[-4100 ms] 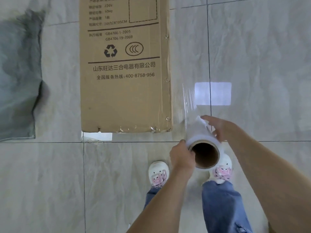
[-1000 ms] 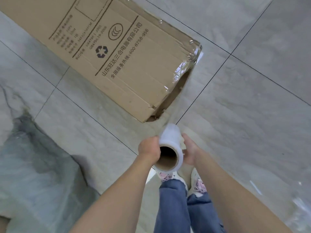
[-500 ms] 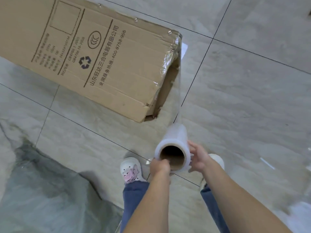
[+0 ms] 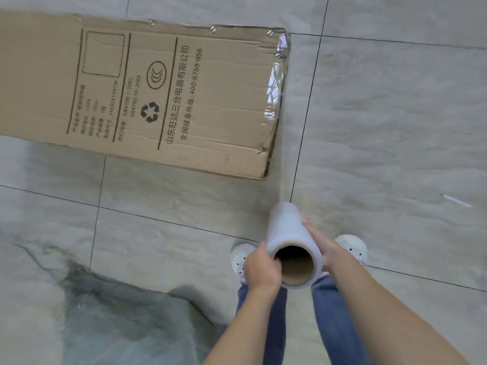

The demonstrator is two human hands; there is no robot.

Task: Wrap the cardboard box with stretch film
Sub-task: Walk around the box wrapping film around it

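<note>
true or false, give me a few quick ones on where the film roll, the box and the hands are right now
1. Both hands hold the stretch film roll, the left hand at its open core end and the right hand along its side. True.
2. The cardboard box stands upright on one end. False: it lies flat on the tiled floor.
3. A sheet of film runs from the roll to the box's right end, where shiny film already clings. True.
4. The whole printed face of the box is covered in film. False: film shows only at the right end.
5. The roll rests on the floor. False: it is held up above the person's shoes.
</note>
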